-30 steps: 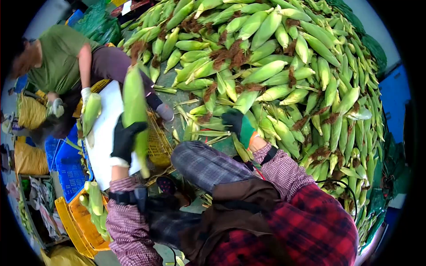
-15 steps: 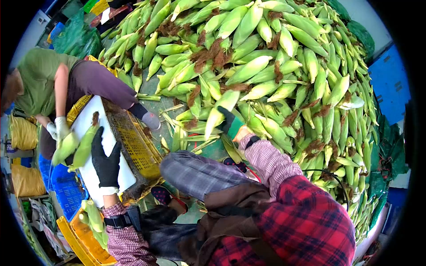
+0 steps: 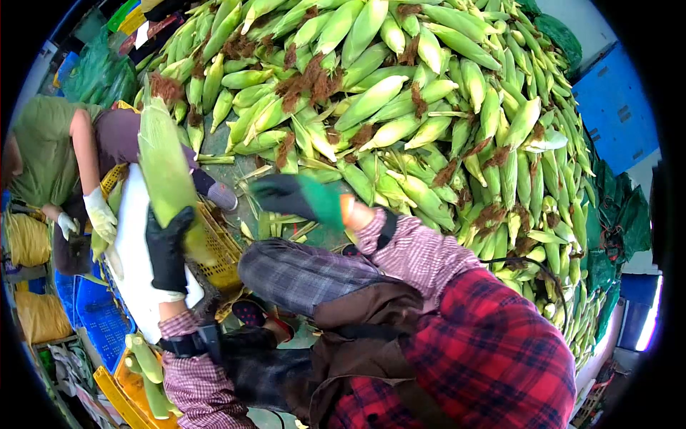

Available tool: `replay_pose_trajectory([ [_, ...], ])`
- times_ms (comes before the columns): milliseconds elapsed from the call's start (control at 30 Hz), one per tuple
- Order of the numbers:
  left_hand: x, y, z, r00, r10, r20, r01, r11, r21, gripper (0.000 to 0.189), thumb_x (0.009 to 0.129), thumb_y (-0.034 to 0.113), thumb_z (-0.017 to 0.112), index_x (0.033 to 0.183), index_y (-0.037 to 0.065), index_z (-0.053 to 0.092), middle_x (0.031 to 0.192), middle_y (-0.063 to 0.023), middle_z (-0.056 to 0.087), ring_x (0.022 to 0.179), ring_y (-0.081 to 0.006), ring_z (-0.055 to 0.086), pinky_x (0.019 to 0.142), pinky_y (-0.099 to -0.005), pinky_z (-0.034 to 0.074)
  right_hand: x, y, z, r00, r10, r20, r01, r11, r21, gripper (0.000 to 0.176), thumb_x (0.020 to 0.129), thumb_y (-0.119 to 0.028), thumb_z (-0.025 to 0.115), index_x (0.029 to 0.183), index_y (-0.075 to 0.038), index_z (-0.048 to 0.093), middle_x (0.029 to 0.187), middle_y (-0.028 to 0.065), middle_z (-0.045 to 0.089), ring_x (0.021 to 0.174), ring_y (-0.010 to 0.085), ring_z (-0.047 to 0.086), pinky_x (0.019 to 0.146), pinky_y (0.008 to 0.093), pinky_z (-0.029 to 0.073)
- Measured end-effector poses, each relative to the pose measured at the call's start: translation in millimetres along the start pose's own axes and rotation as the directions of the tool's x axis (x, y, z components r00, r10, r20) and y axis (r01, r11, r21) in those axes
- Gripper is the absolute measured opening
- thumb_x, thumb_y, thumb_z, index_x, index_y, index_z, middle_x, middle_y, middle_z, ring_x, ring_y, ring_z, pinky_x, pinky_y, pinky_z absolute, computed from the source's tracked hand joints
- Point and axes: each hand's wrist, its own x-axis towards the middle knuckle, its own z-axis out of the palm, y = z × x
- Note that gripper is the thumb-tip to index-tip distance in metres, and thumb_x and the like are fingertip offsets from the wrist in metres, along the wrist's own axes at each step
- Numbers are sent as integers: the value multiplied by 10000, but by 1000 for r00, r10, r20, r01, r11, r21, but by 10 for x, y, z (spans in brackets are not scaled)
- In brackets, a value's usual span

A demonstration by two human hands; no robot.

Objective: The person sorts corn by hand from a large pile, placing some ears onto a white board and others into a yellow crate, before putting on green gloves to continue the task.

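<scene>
- At the end of the raised left forearm, the left hand (image 3: 170, 250), in a black glove, points away from the body, its fingers and thumb closed about an ear of corn (image 3: 163, 146).
- From that grip the ear, in its green husk, stretches well beyond the fingertips to a tuft of brown silk (image 3: 166, 88); its near end is blurred, just to the right of the palm.
- Well to the right of the left hand, the right hand (image 3: 304, 196), in a black and green glove, is held out sideways from a bent elbow, its fingers stretched and open, blurred toward the tips, pointing at the left hand's side.
- Behind the left hand and on its left lies a white board (image 3: 134, 261); just to its right is a yellow crate (image 3: 223, 247).
- Farther left of the left hand, beside the board, is a co-worker's white-gloved hand (image 3: 100, 214).
- Nearer the body than the left hand, an orange crate (image 3: 114, 397) holds more ears, with a blue crate (image 3: 106, 325) beside it.
- Nearer the body than the right hand is the person's plaid-covered knee (image 3: 307, 275).
- Beyond the right hand, and to its right, spreads a large pile of corn (image 3: 371, 100).
</scene>
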Motion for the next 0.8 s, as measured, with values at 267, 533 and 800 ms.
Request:
replay_pose_trajectory([
  [267, -302, -432, -1511, 953, 275, -129, -27, 502, 865, 783, 703, 129, 872, 1405, -6, 554, 1290, -181, 647, 1177, -320, 612, 1047, -405, 464, -2786, 1548, -2005, 535, 303, -789, -837, 64, -543, 358, 792, -228, 678, 1107, -63, 715, 1035, 235, 730, 1005, 441, 688, 864, 513, 556],
  [533, -497, -928, -2095, 997, 20, -78, 62, 432, 900, 843, 582, 105, 897, 1363, 14, 592, 1172, -173, 672, 1068, -340, 647, 931, -446, 514, -3503, 2062, -1814, 392, 444, -806, -919, 233, -318, 884, 667, -431, 896, 1394, -44, 574, 1341, 256, 632, 1221, 442, 605, 1016, 471, 502],
  [800, -413, -1358, -2534, 998, 51, -36, 0, 582, 813, 803, 604, 81, 873, 1350, 6, 585, 1153, -130, 683, 1086, -277, 619, 964, -417, 508, -3778, 1894, -1521, 869, 280, -409, -459, 143, -877, 548, 900, -339, 761, 1360, -63, 650, 1159, 220, 717, 937, 248, 708, 857, 399, 550],
])
